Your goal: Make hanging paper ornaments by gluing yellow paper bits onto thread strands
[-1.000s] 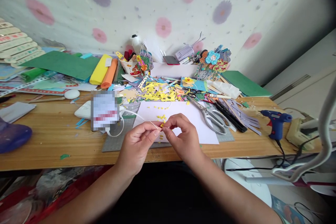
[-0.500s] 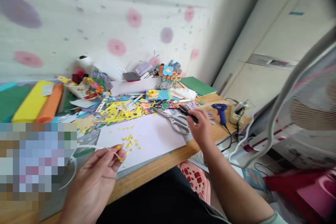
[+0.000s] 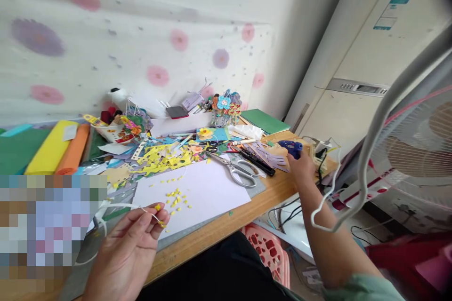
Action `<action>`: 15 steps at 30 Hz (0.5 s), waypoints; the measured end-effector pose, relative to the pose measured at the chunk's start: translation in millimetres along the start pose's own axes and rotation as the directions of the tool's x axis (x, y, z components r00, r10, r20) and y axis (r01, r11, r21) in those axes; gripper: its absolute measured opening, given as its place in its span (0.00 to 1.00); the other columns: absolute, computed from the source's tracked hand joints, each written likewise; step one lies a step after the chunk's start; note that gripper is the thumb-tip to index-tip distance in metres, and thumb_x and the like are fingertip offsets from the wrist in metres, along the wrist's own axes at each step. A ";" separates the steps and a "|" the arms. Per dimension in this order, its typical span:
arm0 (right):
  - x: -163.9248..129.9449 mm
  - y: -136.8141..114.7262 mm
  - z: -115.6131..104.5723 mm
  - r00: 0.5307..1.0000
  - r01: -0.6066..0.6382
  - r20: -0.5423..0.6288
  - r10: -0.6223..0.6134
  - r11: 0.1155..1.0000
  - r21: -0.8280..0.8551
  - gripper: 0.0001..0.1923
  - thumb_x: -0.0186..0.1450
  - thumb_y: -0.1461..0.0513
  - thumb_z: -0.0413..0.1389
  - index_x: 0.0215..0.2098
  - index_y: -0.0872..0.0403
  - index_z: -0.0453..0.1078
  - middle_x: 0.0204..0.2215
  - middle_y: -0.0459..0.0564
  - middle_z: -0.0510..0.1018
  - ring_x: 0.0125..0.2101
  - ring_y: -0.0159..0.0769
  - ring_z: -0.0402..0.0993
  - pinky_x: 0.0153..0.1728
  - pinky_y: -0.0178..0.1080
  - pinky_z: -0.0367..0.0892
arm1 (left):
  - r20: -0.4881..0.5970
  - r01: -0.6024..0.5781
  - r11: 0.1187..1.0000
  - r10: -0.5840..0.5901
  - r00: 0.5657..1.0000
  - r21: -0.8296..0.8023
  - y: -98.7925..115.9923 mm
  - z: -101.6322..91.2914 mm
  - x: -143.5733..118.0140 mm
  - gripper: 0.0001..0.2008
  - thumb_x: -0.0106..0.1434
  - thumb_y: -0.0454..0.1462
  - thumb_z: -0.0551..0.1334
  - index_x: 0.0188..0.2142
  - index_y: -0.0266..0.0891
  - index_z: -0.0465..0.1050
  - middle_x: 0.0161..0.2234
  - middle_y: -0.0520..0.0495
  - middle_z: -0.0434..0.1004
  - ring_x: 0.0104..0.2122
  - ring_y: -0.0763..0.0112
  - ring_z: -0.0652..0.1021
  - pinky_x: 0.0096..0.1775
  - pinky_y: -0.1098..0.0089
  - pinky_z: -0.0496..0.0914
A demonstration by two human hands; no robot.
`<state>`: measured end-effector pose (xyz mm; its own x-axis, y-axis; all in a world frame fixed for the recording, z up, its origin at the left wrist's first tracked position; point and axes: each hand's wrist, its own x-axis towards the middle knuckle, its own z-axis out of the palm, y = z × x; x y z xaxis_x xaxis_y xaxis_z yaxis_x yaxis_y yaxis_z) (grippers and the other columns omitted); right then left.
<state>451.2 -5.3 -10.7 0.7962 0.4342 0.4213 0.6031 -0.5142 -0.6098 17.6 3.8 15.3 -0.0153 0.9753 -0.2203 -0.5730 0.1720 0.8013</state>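
NEAR: left hand, fingers pinched on thin white wire bearing yellow bits | MID: white paper sheet, scissors on counter | FAR RIGHT: right hand fingers closing round blue glue gun, grip partly hidden, nozzle aimed left.
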 end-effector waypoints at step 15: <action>-192.9 -133.0 -47.7 0.454 0.001 0.433 -0.779 0.486 0.874 0.09 0.62 0.57 0.60 0.28 0.51 0.67 0.29 0.47 0.67 0.30 0.37 0.66 0.31 0.38 0.64 | 0.171 -0.272 0.962 0.265 0.949 0.020 7.5 -5.6 -10.0 0.05 0.50 0.37 0.74 0.27 0.41 0.81 0.32 0.50 0.82 0.31 0.71 0.81 0.37 0.71 0.74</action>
<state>219.6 -56.0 21.2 -0.1293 0.9176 0.3759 0.2514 0.3970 -0.8827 8.9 -5.5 20.5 -0.0257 0.9948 0.0984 -0.5304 -0.0970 0.8422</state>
